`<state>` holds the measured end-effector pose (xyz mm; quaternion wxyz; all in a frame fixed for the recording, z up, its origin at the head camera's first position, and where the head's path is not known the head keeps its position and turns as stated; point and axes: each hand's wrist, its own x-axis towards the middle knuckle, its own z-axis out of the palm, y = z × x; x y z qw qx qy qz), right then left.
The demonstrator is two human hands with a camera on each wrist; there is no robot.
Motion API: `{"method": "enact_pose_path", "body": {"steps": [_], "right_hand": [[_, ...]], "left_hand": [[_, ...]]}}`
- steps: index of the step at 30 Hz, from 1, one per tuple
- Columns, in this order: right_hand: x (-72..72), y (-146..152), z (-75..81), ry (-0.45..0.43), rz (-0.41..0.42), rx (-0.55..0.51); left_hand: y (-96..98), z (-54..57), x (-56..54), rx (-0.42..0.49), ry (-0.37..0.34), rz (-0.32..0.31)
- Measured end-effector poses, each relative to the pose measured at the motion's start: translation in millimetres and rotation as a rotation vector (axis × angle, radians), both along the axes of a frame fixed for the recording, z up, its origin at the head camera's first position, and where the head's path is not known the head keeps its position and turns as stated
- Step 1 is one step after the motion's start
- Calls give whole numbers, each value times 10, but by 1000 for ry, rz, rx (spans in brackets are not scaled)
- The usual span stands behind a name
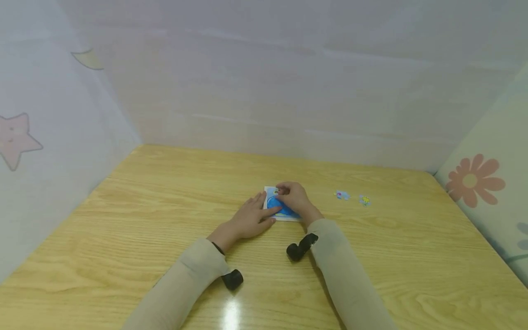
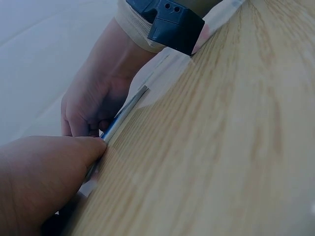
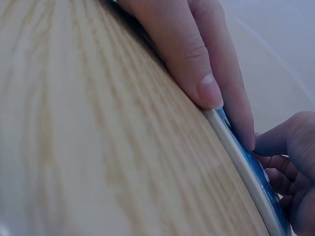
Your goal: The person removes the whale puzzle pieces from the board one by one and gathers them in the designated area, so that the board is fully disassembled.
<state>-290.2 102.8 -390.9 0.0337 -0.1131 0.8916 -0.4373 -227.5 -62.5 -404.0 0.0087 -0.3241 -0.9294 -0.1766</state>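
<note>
A small jigsaw puzzle board (image 1: 291,218) with a white border and a blue picture lies flat on the table. My left hand (image 1: 249,217) rests at its left and near edges, fingers nearly straight. In the right wrist view, that hand's thumb (image 3: 209,91) touches the board's side while a finger lies over the blue surface. My right hand (image 1: 296,197) bends over the upper right of the board, its thumb and curled fingers right at the picture. Its fingertips are hidden, so I cannot tell whether they pinch a piece.
Two loose puzzle pieces lie right of the board: a light blue one with a purple spot (image 1: 342,195) and one with a yellow figure (image 1: 365,200). The wooden table (image 1: 165,192) is enclosed by pale fabric walls (image 1: 288,91) at the back and sides.
</note>
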Motion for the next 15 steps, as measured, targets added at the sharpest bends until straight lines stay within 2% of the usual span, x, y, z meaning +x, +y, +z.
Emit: {"method": "enact_pose_path", "body": {"steps": [7, 15], "right_hand": [[-13, -11, 9, 19, -1, 17], [-23, -13, -9, -9, -30, 36]], "left_hand": [[-5, 17, 0, -4, -1, 3], [7, 35, 15, -16, -7, -3]]}}
